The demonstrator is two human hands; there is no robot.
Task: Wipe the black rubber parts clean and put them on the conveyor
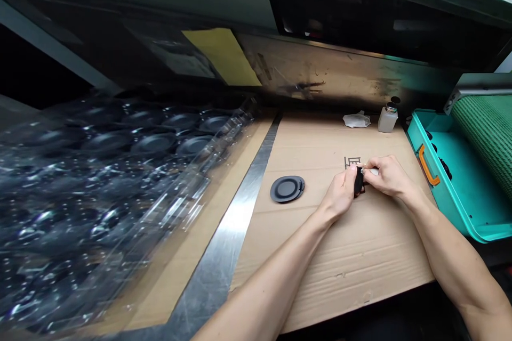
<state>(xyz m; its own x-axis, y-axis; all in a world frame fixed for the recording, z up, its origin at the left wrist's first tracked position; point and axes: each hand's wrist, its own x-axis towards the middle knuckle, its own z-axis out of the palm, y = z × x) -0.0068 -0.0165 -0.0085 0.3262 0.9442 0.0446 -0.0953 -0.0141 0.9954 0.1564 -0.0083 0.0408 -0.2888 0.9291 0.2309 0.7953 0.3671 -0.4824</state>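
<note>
Over the cardboard, my left hand is closed around a small black part, held on edge between thumb and fingers. My right hand meets it from the right, fingers pinched on a small white wad that looks like cloth or tissue. Its fingertips are at the upper edge of the black part; whether they touch it is too small to tell. To the left of my hands lies a round black disc-shaped part, flat on the cardboard, with what looks like a second one partly under it.
Clear plastic trays with round black parts fill the left side. A teal bin with an orange handle holds a few black pieces, beside a green conveyor belt. At the back are a white bottle and a crumpled white wipe.
</note>
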